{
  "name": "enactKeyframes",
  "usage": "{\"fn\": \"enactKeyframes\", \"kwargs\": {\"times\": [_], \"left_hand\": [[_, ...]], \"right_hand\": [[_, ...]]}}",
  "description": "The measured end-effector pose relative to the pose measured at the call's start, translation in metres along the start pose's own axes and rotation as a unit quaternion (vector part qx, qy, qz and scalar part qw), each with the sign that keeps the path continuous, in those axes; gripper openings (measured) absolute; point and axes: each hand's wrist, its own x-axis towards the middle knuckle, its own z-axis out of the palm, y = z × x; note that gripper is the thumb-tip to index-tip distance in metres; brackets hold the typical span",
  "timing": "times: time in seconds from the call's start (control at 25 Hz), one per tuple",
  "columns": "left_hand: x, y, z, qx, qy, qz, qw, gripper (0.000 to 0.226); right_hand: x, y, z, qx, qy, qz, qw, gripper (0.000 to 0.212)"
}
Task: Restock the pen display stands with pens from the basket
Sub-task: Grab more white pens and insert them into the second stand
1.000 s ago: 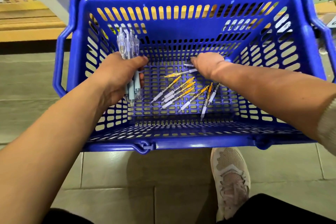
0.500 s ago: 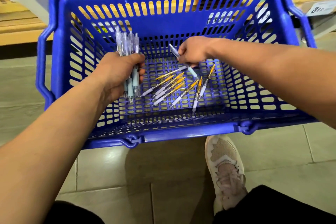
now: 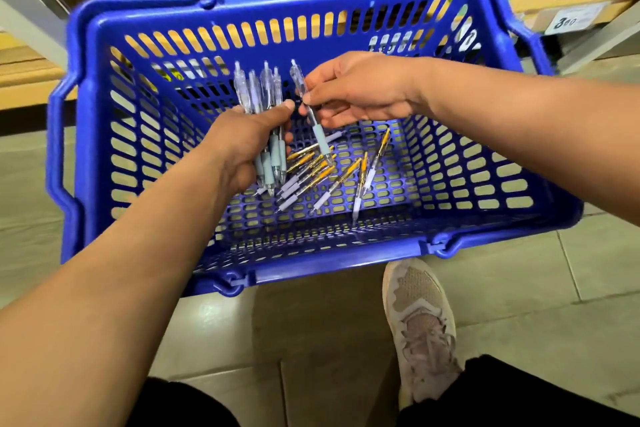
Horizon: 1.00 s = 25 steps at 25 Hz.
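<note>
Pen (image 3: 309, 107), now beside left hand's (image 3: 247, 144) bundle (image 3: 263, 94)

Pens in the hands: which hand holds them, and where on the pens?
The left hand grips a bunch of blue pens around their middles. The right hand pinches a single pen by its upper half.

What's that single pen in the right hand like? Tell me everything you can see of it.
The pen has a clear, plastic-looking barrel and a pale blue-grey grip sleeve near its tip. It stands nearly upright, tip down and slightly tilted, above the floor of the basket. The right hand pinches it at mid-barrel between thumb and fingers. It hangs close beside the bundle of similar pens gripped by the left hand, apparently without touching them.
</note>
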Motion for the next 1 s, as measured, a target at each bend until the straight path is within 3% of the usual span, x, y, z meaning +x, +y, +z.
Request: {"fn": "enactKeyframes", "kwargs": {"times": [0.08,0.24,0.4,0.56,0.8,1.0], "left_hand": [[0.004,0.005,0.006,-0.009,-0.003,-0.015,1.0,0.064],[-0.004,0.011,0.018,-0.046,0.0,-0.024,0.999,0.049],[-0.059,0.022,0.028,-0.096,-0.022,-0.033,0.995,0.013],[-0.14,0.036,0.038,-0.175,-0.018,-0.028,0.984,0.01],[-0.305,0.095,0.034,-0.178,-0.043,-0.059,0.981,0.022],[-0.454,0.2,0.004,-0.181,-0.024,-0.068,0.981,0.009]], "right_hand": [[-0.003,-0.004,-0.004,0.003,0.007,0.014,1.0,0.014],[-0.016,-0.014,-0.003,0.022,0.018,0.048,0.998,0.015],[-0.065,-0.033,0.012,0.084,0.006,0.073,0.994,0.035],[-0.144,-0.056,0.038,0.159,-0.021,0.09,0.983,0.028],[-0.291,-0.158,0.081,0.22,-0.066,0.082,0.97,0.02],[-0.422,-0.272,0.138,0.244,0.016,0.064,0.967,0.021]]}}
